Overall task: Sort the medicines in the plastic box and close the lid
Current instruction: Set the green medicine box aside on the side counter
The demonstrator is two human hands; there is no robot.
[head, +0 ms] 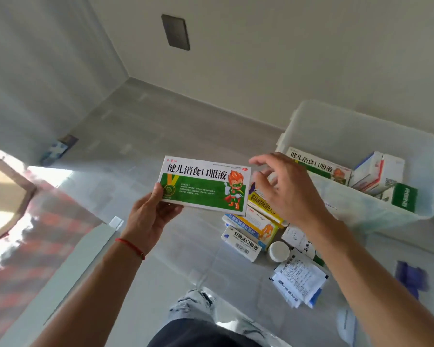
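My left hand (pixel 149 214) holds a flat green-and-white medicine box (pixel 206 186) by its lower left corner, thumb on top, above the floor. My right hand (pixel 286 189) hovers just right of that box with fingers spread and relaxed, holding nothing. The clear plastic box (pixel 361 209) stands on the floor at the right, lid off, with a matching green-and-white box (pixel 318 166) and several other cartons upright inside. A loose pile of medicine boxes (pixel 251 229), a white round jar (pixel 278 251) and white sachets (pixel 298 279) lies on the floor below my right hand.
Grey tiled floor (pixel 140 136) runs to the walls at the back. A red patterned mat (pixel 35 234) and a pale strip lie at the left. A purple object (pixel 411 276) sits at the far right. My knee in torn jeans (pixel 198 309) is at the bottom.
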